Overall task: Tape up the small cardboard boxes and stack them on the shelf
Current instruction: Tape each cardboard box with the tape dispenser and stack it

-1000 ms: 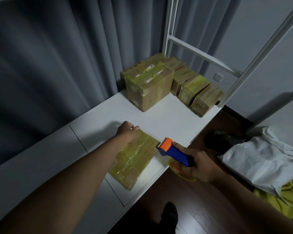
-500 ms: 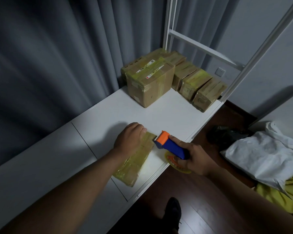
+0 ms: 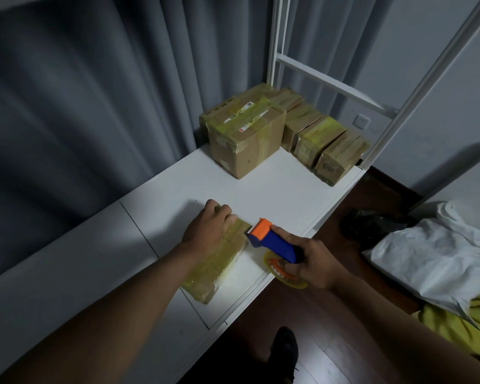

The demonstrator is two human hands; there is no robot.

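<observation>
I read this as a room in a home, pressed into use as a small packing corner. Heavy grey curtains (image 3: 100, 106) fill the upper left of the frame from top to bench level. A white bench (image 3: 275, 189) runs diagonally through the middle, with a white metal shelf frame (image 3: 327, 79) rising at upper right. Behind the frame I see a plain wall with a white wall socket (image 3: 360, 121). Dark wooden floorboards (image 3: 344, 342) cover the lower right, where a white plastic mailer bag (image 3: 441, 261) lies over some yellow fabric (image 3: 460, 325). Taped cardboard boxes (image 3: 286, 134) cluster at the bench's far end.
</observation>
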